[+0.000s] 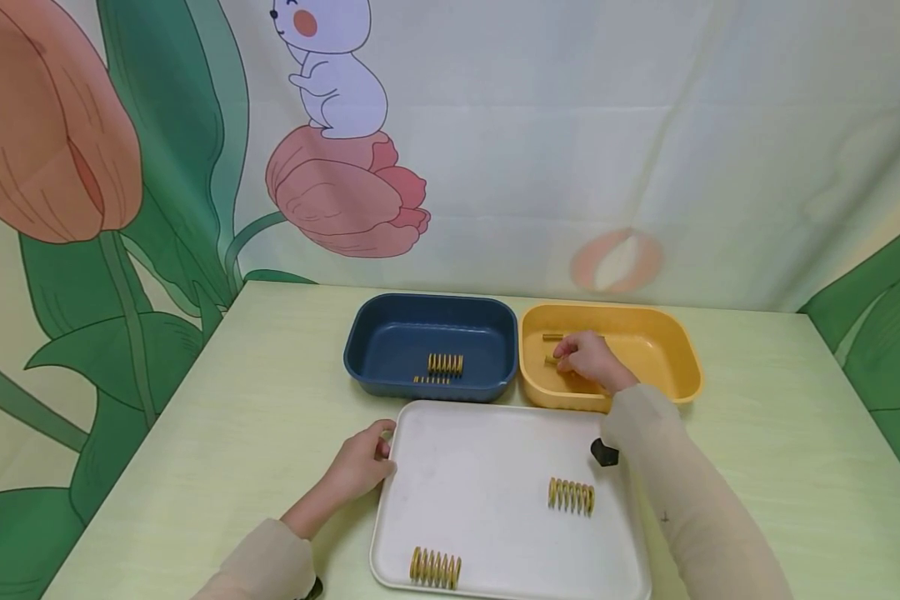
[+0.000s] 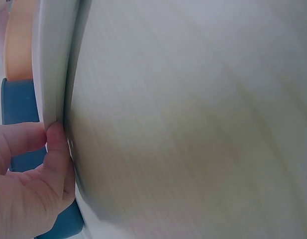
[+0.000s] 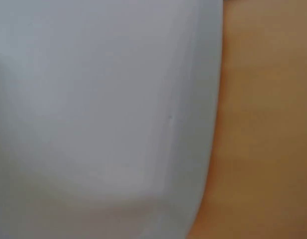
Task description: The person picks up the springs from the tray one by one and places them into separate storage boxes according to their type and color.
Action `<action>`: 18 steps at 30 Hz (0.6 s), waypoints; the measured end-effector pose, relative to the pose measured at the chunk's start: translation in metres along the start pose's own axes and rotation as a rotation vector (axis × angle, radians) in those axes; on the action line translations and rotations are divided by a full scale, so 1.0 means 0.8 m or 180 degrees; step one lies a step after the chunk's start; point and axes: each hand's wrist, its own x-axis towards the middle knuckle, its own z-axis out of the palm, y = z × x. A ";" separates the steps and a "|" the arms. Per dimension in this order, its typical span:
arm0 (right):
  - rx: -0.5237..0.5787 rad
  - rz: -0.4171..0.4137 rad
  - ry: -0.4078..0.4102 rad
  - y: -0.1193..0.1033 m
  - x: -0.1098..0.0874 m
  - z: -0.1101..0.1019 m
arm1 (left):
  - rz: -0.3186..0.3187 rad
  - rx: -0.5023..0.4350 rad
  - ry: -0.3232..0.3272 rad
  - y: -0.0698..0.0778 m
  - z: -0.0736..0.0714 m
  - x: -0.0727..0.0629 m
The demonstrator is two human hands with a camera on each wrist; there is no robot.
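My left hand is at the left edge of a white tray. In the left wrist view its thumb and fingers pinch the tray's rim. Two brass-coloured coil springs lie on the tray: one spring right of the middle, another spring at the near left. My right hand is inside the yellow bin, fingertips curled at a short brass-coloured rod that the hand partly hides. A second rod lies just beyond it. The right wrist view shows only tray and bin, not the hand.
A dark blue bin stands left of the yellow one, with a coil spring and a smaller spring in it. Both bins stand behind the tray on a pale green table. A printed curtain hangs behind the table.
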 end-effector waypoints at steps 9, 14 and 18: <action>-0.0037 0.0159 -0.0038 0.000 0.000 0.001 | 0.0052 0.0045 0.0010 0.002 -0.001 -0.003; -0.0043 0.0170 -0.0033 -0.001 0.000 0.002 | 0.0038 0.0052 -0.0002 0.003 -0.002 -0.003; -0.0046 0.0140 -0.0028 -0.001 0.000 0.003 | 0.0017 0.0044 -0.0010 0.002 -0.002 -0.002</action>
